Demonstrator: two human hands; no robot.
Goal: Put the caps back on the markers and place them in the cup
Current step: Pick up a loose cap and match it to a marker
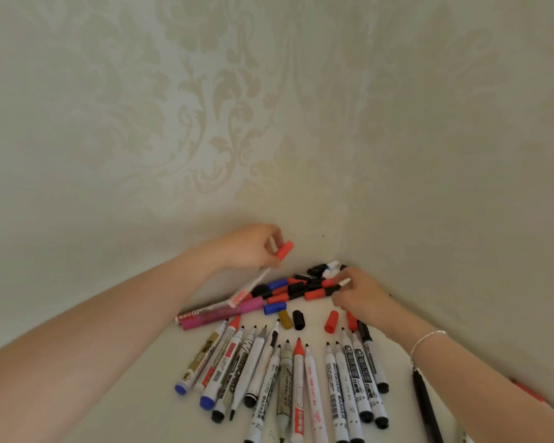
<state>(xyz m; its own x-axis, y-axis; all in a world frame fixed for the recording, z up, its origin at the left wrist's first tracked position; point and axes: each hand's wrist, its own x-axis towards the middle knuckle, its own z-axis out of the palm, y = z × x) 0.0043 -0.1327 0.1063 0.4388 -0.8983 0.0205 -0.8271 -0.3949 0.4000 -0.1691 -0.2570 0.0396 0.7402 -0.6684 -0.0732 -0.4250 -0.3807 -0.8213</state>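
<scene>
My left hand (pixel 253 247) is raised above the table and grips a white marker with a red cap (pixel 283 250) on its upper end; the barrel slants down to the left. My right hand (pixel 360 294) reaches into a pile of loose caps (pixel 296 289), red, black and blue, heaped against the wall corner; its fingertips pinch something small and white there. Several uncapped markers (pixel 298 378) lie fanned out on the white table, tips pointing away from me. No cup is in view.
Pink markers (pixel 211 316) lie to the left of the caps. A gold cap (pixel 284 319), a black cap (pixel 298 319) and a red cap (pixel 331 321) lie apart from the pile. A black pen (pixel 426 407) lies under my right forearm. Patterned walls close the corner.
</scene>
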